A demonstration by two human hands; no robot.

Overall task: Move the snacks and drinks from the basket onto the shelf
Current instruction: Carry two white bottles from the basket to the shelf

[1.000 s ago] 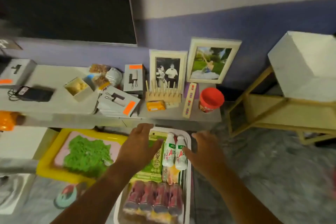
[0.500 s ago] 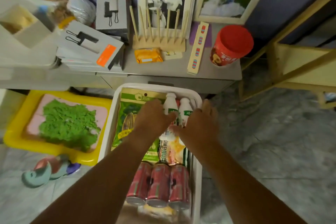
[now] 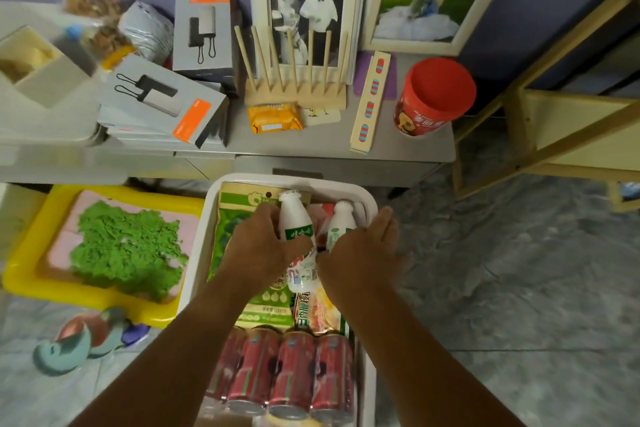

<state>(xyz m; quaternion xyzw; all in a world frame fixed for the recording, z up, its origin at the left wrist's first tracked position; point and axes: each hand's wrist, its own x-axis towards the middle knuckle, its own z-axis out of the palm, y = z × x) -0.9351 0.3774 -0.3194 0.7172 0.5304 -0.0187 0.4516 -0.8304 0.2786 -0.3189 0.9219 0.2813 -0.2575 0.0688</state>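
A white basket [image 3: 367,198] stands on the floor below the grey shelf [image 3: 311,144]. It holds a green snack bag [image 3: 231,218], two white drink bottles, a yellow-orange snack pack [image 3: 320,310] and several red cans [image 3: 289,371] at its near end. My left hand [image 3: 263,243] is closed around the left white bottle [image 3: 296,222], which is tilted up out of the basket. My right hand [image 3: 360,253] wraps the lower part of the right white bottle [image 3: 341,222], which still lies in the basket.
On the shelf are grey boxes [image 3: 162,104], a wooden peg rack [image 3: 294,94], an orange snack packet [image 3: 275,118], a red cup [image 3: 433,97] and two framed photos. A yellow tray [image 3: 27,253] with green sand lies left of the basket. A wooden frame [image 3: 554,135] stands at right.
Both hands went down from above the basket onto the two white bottles and closed on them. The left bottle has tipped up. The camera has come closer.
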